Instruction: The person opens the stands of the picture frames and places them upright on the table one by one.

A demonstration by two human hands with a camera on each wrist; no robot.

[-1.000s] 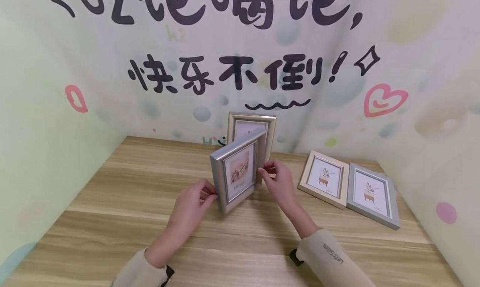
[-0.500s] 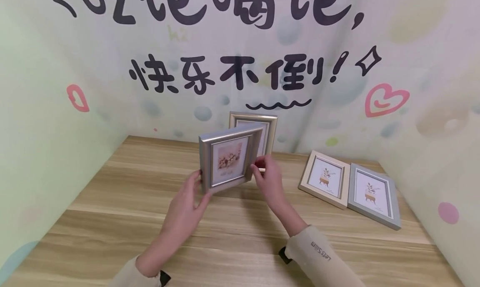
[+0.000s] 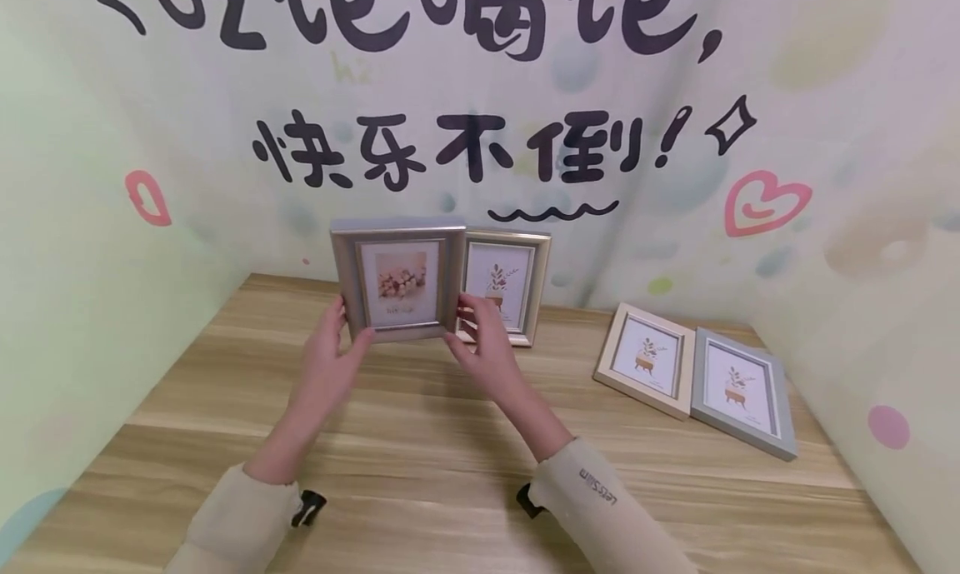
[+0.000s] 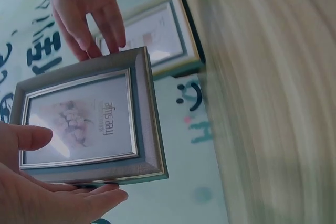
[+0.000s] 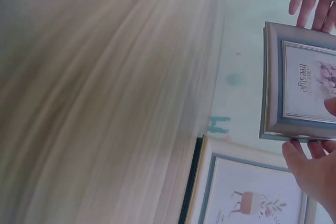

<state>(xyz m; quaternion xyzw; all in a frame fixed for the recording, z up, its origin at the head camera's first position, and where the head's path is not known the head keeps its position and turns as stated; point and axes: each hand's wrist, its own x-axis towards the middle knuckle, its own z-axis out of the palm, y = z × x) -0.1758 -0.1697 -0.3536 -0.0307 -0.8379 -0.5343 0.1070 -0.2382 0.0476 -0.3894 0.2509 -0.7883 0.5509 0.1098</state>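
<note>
A silvery picture frame (image 3: pixel 399 278) with a pink flower print is held upright before the back wall, off the table. My left hand (image 3: pixel 327 359) grips its left side, thumb at the front lower corner and fingers behind. On the right side my right hand (image 3: pixel 486 346) holds the edge near the lower corner. In the left wrist view the print on the frame (image 4: pixel 79 121) reads "free style", and the left thumb lies over the front. Just right of it, a gold-edged picture frame (image 3: pixel 517 282) with a plant print stands against the wall, partly covered by the held frame and right hand.
Two more picture frames lie face up at the right of the table, one cream (image 3: pixel 648 359) and one grey (image 3: pixel 742 391), side by side. The wood-grain table (image 3: pixel 405 474) meets a printed cloth backdrop (image 3: pixel 660 241) at the back and sides.
Both hands have carried the flower-print frame left and up toward the wall, turning it from angled to facing front. It uncovers more of the gold-edged frame.
</note>
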